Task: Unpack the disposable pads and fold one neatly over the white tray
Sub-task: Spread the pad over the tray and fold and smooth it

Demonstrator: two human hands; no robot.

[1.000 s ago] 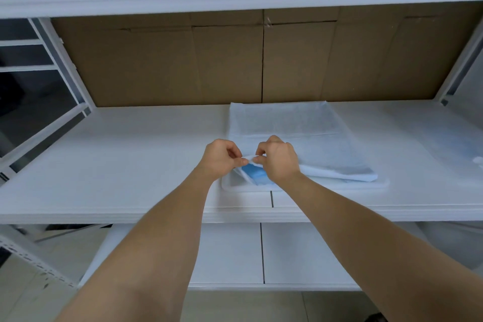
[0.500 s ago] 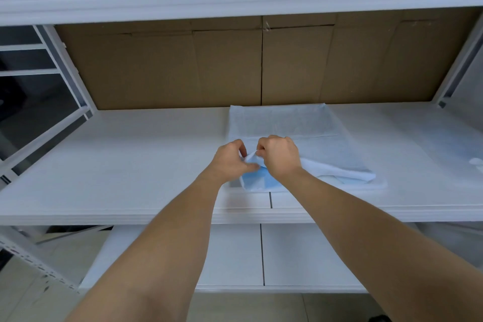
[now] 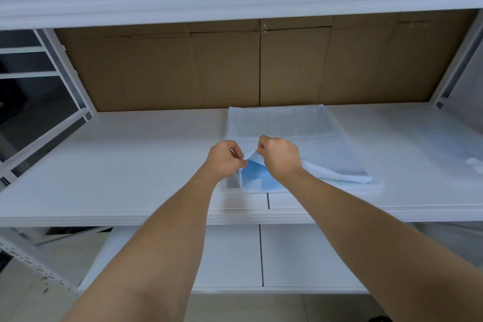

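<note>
Left hand [image 3: 225, 161] and right hand [image 3: 281, 157] both pinch the pad [image 3: 287, 131] corner, blue underside showing, over tray [image 3: 231, 181].

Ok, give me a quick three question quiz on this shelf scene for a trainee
1. True or false: both hands pinch the pad.
2. Which colour shows on the pad's peeled-back underside? A green, B blue, C red.
3. What stands behind the shelf?

Key:
1. True: the left hand and right hand each pinch a layer at its near corner.
2. B.
3. Cardboard.
</note>
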